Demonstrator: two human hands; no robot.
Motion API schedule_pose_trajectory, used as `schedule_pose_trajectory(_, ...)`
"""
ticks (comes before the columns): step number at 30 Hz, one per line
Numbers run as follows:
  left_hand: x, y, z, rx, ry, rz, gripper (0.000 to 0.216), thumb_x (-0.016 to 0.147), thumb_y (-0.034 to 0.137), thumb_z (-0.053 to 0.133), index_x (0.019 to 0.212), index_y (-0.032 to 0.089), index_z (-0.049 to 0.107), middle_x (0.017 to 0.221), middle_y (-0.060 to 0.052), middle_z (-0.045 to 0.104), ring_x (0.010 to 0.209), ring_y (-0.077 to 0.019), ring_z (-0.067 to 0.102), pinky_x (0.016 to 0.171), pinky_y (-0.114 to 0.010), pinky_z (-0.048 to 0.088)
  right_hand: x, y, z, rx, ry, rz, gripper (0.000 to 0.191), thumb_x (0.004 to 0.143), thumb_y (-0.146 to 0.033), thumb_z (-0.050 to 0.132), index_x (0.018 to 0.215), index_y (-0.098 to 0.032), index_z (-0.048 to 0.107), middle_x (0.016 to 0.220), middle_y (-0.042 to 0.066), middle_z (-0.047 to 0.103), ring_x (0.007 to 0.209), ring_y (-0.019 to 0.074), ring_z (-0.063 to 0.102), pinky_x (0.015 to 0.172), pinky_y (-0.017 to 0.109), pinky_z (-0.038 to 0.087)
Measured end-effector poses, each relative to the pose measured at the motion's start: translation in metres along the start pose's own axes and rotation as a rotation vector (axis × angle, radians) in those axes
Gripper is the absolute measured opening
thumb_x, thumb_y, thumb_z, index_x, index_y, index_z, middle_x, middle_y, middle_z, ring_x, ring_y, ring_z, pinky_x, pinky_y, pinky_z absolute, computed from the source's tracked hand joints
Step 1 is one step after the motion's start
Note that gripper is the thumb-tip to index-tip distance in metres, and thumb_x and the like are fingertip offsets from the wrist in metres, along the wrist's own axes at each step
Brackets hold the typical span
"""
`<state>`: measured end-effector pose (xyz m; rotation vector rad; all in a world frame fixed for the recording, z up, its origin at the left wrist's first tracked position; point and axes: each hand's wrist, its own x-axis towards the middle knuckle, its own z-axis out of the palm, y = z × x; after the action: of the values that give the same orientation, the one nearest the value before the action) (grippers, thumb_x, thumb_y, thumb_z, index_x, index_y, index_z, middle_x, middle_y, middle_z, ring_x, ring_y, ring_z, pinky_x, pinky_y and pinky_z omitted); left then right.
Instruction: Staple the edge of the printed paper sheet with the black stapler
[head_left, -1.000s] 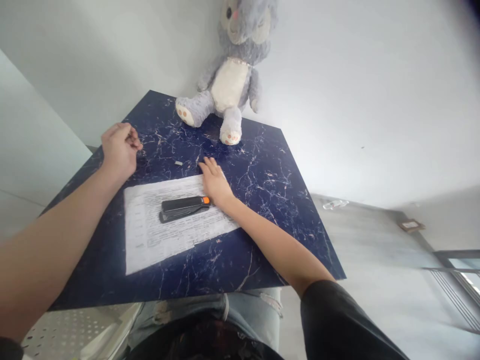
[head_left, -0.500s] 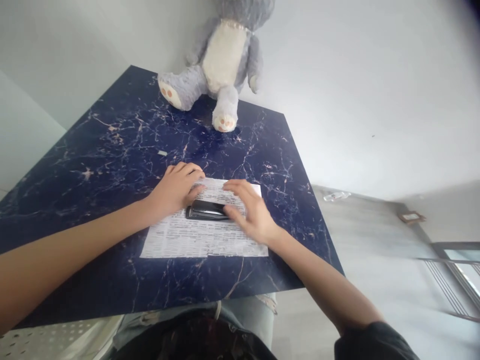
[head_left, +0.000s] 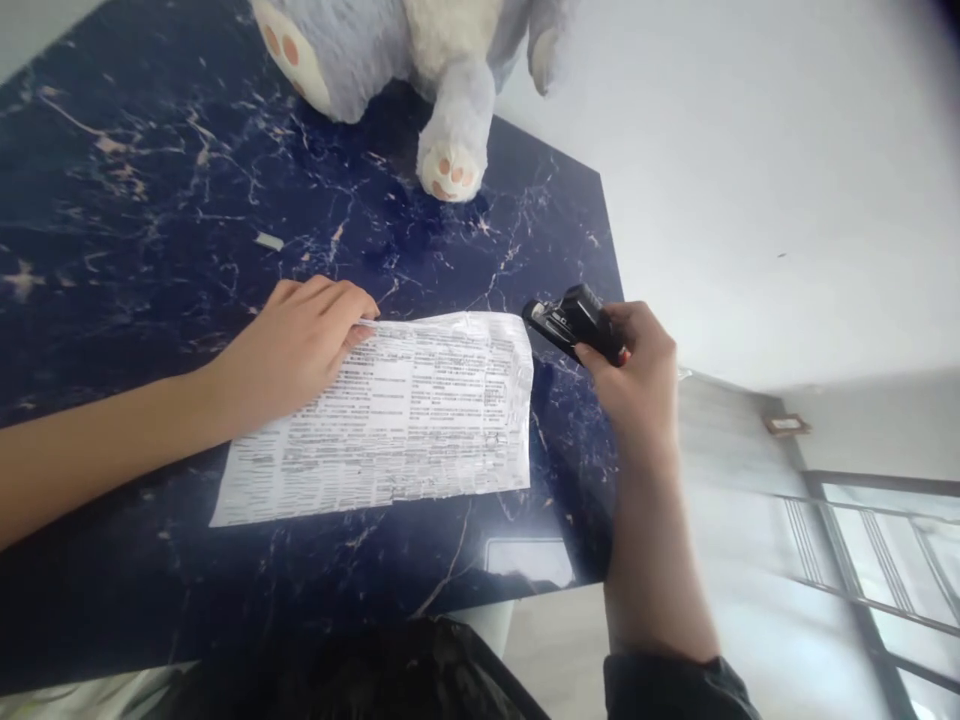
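Observation:
A printed paper sheet (head_left: 405,420) lies on the dark blue marbled table (head_left: 150,230). My left hand (head_left: 296,340) rests on the sheet's far left corner, fingers curled down and pressing it flat. My right hand (head_left: 637,375) is closed around a black stapler (head_left: 574,320) with an orange end, held just above the table beside the sheet's far right corner, its mouth pointing toward the paper.
A grey and cream plush rabbit (head_left: 420,60) sits at the table's far edge. A small pale scrap (head_left: 268,241) lies on the table left of centre. The table's right edge (head_left: 611,300) drops to a pale floor; a window frame (head_left: 870,560) shows at lower right.
My right hand has lifted the stapler off the sheet and carried it to the sheet's right corner. My left hand came from the far left onto the paper. The view has moved closer.

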<state>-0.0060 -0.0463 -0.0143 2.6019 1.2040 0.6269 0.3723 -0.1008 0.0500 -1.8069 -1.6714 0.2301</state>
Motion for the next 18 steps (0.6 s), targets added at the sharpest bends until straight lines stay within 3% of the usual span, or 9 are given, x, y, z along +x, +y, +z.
schedule_pose_trajectory(5, 0.000, 0.003, -0.002, 0.011, -0.015, -0.034, 0.021, 0.111, 0.024, 0.037, 0.116, 0.021, 0.058, 0.118, -0.009, 0.070, 0.109, -0.0313, 0.062, 0.101, -0.052, 0.043, 0.011, 0.028, -0.019, 0.023, -0.324, -0.007, 0.030, 0.080, -0.024, 0.076, 0.108, -0.025, 0.068, 0.099, 0.005, 0.076, 0.092, 0.0283, 0.070, 0.081, 0.047, 0.057)
schedule_pose_trajectory(10, 0.001, 0.003, 0.000, 0.012, 0.001, -0.052, 0.019, 0.110, 0.026, 0.039, 0.113, 0.021, 0.058, 0.117, -0.008, 0.068, 0.107, -0.0309, 0.063, 0.104, -0.055, 0.045, 0.011, 0.014, -0.023, 0.023, -0.585, -0.041, 0.024, 0.082, -0.028, 0.076, 0.104, -0.024, 0.068, 0.099, 0.004, 0.075, 0.087, 0.0256, 0.068, 0.078, 0.042, 0.055)
schedule_pose_trajectory(18, -0.002, 0.002, 0.001, 0.076, 0.014, -0.043, 0.024, 0.108, 0.022, 0.041, 0.120, 0.018, 0.061, 0.124, -0.010, 0.066, 0.115, -0.0337, 0.061, 0.107, -0.057, 0.045, 0.005, -0.001, -0.023, 0.042, -0.573, -0.062, 0.025, 0.084, -0.031, 0.078, 0.106, -0.028, 0.068, 0.104, 0.004, 0.074, 0.091, 0.0263, 0.068, 0.077, 0.042, 0.056)
